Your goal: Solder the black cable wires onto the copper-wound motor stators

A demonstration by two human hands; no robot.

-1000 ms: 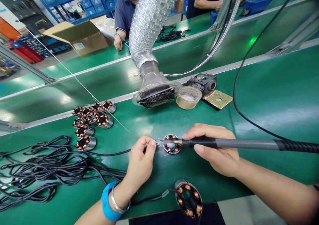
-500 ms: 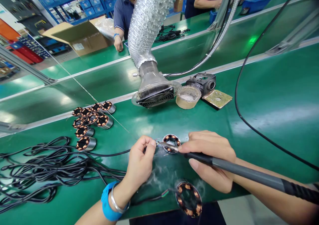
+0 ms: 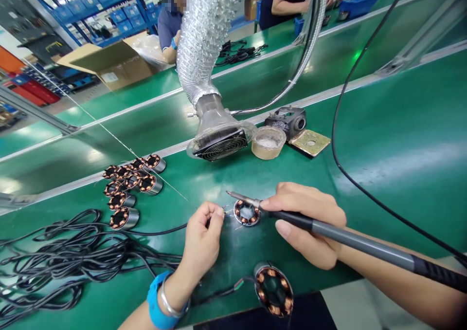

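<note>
My right hand (image 3: 310, 223) grips a soldering iron (image 3: 328, 229), its metal tip pointing left above a motor stator (image 3: 239, 219) with copper windings. Pinched between thumb and finger of my left hand (image 3: 204, 235) is the end of a black cable (image 3: 160, 233), with thin wires sticking out toward that stator. The iron's tip is apart from the wires. Nearer the table's front edge lies a second stator (image 3: 258, 286), joined to a cable by coloured wires (image 3: 239, 284).
Several stators (image 3: 124, 218) stand in a cluster at left, behind a heap of black cables (image 3: 73, 252). A fume extractor (image 3: 219, 145) hangs over the middle, beside a round tub (image 3: 268, 142) and a soldering iron stand (image 3: 292, 123). Two people work across the bench.
The soldering iron's tip has lifted up and away from the wires at my left fingers. My left hand keeps its pinch. The camera view has shifted slightly.
</note>
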